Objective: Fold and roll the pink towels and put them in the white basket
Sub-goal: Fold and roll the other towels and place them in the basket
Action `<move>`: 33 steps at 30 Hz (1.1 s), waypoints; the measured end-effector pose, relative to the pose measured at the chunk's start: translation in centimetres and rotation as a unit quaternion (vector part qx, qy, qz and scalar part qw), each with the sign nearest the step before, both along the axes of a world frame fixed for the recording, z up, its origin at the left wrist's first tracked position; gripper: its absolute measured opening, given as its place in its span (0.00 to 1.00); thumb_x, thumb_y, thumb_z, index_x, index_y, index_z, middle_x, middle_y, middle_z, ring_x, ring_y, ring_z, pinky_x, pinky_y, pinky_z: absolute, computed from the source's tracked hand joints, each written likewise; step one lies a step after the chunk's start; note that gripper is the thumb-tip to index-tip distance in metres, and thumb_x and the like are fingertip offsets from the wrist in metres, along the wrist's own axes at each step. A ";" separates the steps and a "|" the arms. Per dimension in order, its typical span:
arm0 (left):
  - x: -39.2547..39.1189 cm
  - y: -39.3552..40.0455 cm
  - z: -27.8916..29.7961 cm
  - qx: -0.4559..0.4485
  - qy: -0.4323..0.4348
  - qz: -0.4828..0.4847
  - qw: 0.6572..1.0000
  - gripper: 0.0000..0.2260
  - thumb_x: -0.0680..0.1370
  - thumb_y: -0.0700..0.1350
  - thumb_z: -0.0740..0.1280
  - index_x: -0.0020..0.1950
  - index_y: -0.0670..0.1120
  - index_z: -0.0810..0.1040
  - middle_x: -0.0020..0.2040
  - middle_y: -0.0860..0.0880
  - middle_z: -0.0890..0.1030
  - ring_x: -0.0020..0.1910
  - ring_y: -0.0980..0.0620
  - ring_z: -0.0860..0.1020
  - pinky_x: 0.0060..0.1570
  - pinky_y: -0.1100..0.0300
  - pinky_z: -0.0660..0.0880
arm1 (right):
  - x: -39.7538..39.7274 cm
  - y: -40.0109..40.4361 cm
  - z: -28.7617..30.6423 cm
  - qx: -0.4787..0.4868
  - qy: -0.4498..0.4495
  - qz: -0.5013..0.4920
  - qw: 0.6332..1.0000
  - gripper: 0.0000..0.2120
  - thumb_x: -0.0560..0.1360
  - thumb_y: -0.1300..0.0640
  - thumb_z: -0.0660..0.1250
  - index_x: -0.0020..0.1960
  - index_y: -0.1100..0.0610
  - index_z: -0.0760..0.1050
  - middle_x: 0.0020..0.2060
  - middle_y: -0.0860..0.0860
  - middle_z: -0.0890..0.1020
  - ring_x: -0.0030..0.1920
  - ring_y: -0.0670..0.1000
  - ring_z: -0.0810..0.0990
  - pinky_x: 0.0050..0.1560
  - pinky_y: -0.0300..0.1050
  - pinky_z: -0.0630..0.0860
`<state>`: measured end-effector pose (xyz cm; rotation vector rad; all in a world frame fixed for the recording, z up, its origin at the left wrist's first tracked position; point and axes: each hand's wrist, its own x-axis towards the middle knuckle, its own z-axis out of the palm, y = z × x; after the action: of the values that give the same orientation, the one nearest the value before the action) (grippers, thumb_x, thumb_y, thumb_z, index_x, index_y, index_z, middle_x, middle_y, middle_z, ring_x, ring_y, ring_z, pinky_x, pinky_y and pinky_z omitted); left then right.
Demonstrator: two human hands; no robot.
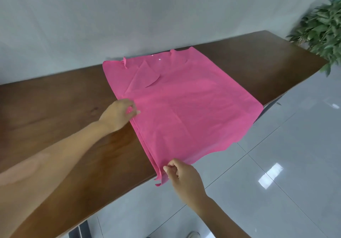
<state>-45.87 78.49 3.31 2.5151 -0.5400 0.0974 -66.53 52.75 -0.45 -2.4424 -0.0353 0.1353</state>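
Pink towel (pixel 180 106) lies spread on the table (pixel 55 108), seemingly folded once, its left edge pinched by left hand (pixel 118 114) and right hand (pixel 181 176); rolling is undone, no basket is seen.

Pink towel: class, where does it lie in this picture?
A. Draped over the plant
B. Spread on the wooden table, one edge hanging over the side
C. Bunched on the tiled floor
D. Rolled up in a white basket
B: the pink towel lies spread on the wooden table, its near edge past the table's side, both hands pinching it.
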 end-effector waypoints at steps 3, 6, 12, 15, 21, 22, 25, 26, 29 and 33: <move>-1.4 -2.2 -1.3 -0.023 0.008 -0.011 1.000 0.11 0.80 0.54 0.69 0.43 0.48 0.78 0.41 0.51 0.77 0.40 0.50 0.76 0.46 0.49 0.75 | 0.7 -1.1 0.2 0.000 0.001 -0.015 1.000 0.12 0.81 0.41 0.61 0.45 0.47 0.73 0.35 0.44 0.80 0.38 0.45 0.78 0.39 0.42 0.73; -2.6 -4.7 -2.2 -0.042 0.015 -0.014 0.999 0.10 0.80 0.54 0.68 0.44 0.49 0.78 0.43 0.53 0.77 0.43 0.52 0.76 0.48 0.50 0.76 | 1.6 -2.5 0.4 0.003 0.002 -0.030 1.000 0.13 0.81 0.41 0.61 0.44 0.47 0.72 0.36 0.45 0.82 0.38 0.46 0.79 0.42 0.48 0.77; -5.5 -10.3 -4.2 -0.050 0.004 -0.015 0.999 0.08 0.80 0.53 0.68 0.48 0.50 0.80 0.49 0.54 0.78 0.51 0.52 0.75 0.57 0.51 0.75 | 4.3 -6.4 1.5 0.029 -0.013 -0.046 0.998 0.13 0.82 0.44 0.63 0.42 0.49 0.73 0.34 0.45 0.82 0.36 0.47 0.79 0.40 0.52 0.77; -6.4 -12.6 -4.9 -0.034 -0.024 0.026 0.999 0.07 0.80 0.52 0.69 0.51 0.50 0.81 0.56 0.54 0.78 0.59 0.53 0.73 0.63 0.59 0.69 | 5.8 -8.6 1.9 0.041 -0.030 -0.038 0.998 0.12 0.82 0.45 0.63 0.42 0.49 0.73 0.34 0.42 0.82 0.36 0.46 0.80 0.41 0.52 0.77; -6.9 -15.2 -5.1 -0.018 -0.058 0.109 0.992 0.05 0.78 0.48 0.72 0.50 0.49 0.80 0.55 0.53 0.77 0.58 0.50 0.74 0.62 0.54 0.71 | 9.4 -13.6 2.5 0.055 -0.045 0.011 0.997 0.11 0.82 0.46 0.63 0.42 0.48 0.73 0.34 0.42 0.82 0.37 0.45 0.80 0.40 0.49 0.76; -7.0 -15.0 -5.3 -0.014 -0.052 0.115 0.992 0.06 0.77 0.48 0.73 0.50 0.49 0.79 0.54 0.53 0.77 0.58 0.49 0.74 0.61 0.53 0.71 | 9.6 -13.9 2.5 0.054 -0.048 0.018 0.997 0.11 0.82 0.46 0.63 0.42 0.48 0.73 0.35 0.41 0.82 0.37 0.45 0.80 0.40 0.48 0.76; -7.1 -15.8 -5.2 0.007 -0.043 0.147 0.988 0.08 0.75 0.47 0.75 0.50 0.49 0.78 0.54 0.52 0.76 0.57 0.48 0.73 0.60 0.52 0.72 | 11.2 -16.2 3.0 0.056 -0.053 0.043 0.996 0.10 0.82 0.46 0.63 0.43 0.47 0.74 0.36 0.39 0.82 0.37 0.44 0.81 0.40 0.47 0.77; -7.1 -16.0 -5.1 0.010 -0.038 0.156 0.987 0.08 0.75 0.47 0.75 0.50 0.50 0.77 0.54 0.53 0.76 0.57 0.49 0.73 0.60 0.52 0.71 | 11.9 -17.0 3.0 0.060 -0.052 0.052 0.995 0.10 0.82 0.46 0.63 0.43 0.47 0.74 0.36 0.39 0.82 0.37 0.44 0.81 0.40 0.48 0.77; -7.2 -16.6 -4.7 -0.008 -0.004 0.178 0.984 0.09 0.75 0.45 0.75 0.48 0.53 0.76 0.55 0.54 0.76 0.59 0.51 0.71 0.62 0.58 0.66 | 13.6 -19.3 3.2 0.069 -0.053 0.080 0.993 0.11 0.82 0.46 0.64 0.42 0.48 0.74 0.36 0.39 0.82 0.37 0.46 0.81 0.41 0.50 0.78; -6.6 -17.1 -4.2 -0.024 0.029 0.217 0.975 0.10 0.73 0.40 0.77 0.48 0.51 0.80 0.55 0.53 0.77 0.59 0.49 0.74 0.64 0.59 0.65 | 15.4 -21.3 3.2 0.076 -0.047 0.111 0.990 0.10 0.82 0.47 0.64 0.43 0.47 0.74 0.37 0.38 0.82 0.37 0.45 0.81 0.41 0.50 0.78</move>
<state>-52.46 61.37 -0.84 2.5372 0.0432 0.1975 -51.10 31.42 2.78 -2.2858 -0.3485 0.1112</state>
